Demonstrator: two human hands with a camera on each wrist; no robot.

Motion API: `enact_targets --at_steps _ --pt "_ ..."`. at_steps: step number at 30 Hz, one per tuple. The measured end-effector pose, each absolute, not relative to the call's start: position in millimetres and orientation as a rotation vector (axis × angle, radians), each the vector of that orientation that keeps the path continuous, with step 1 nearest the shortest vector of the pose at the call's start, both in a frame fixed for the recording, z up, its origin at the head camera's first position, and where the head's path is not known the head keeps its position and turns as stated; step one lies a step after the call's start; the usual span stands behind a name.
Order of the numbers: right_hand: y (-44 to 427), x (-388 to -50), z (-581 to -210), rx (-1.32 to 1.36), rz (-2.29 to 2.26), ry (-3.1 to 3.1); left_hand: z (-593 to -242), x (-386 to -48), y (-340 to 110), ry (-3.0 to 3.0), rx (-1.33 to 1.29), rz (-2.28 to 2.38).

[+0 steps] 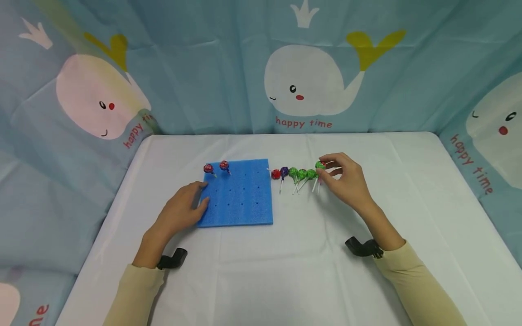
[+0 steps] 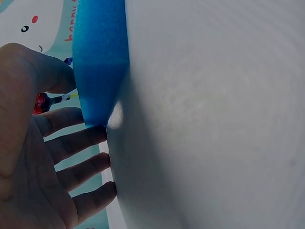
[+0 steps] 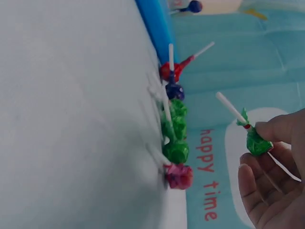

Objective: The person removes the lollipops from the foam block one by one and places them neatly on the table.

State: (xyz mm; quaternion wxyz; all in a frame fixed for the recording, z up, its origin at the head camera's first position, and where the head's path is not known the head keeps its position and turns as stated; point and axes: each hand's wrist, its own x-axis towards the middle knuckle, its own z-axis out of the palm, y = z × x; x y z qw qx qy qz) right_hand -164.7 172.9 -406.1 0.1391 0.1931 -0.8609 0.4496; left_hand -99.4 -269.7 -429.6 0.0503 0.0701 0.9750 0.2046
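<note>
Fingers spread, a left hand (image 1: 177, 210) is touching the left edge of a blue foam board (image 1: 236, 215); right of the board, the right hand (image 1: 345, 181) is pinching a green lollipop (image 3: 257, 145) aloft.

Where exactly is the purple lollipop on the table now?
In the head view, the purple lollipop lies right of the blue board, between a red lollipop and a green one.

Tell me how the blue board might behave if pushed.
The board likely slides rather than tips, lying broad and flat. It's probably light, since its surface looks foamy. Its two lollipops might wobble, since they stand top-heavy.
</note>
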Motion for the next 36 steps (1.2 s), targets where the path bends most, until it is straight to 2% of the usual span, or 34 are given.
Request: enact_targets --at_steps 11,36 --pt "197.2 -170.3 -410.2 0.523 1.262 -2.54 -422.4 -104.9 -264.4 2.971 0.212 0.624" --pt "209.5 -185.2 -433.2 0.521 1.161 -2.768 -427.7 -98.5 -268.6 2.973 0.212 0.64"
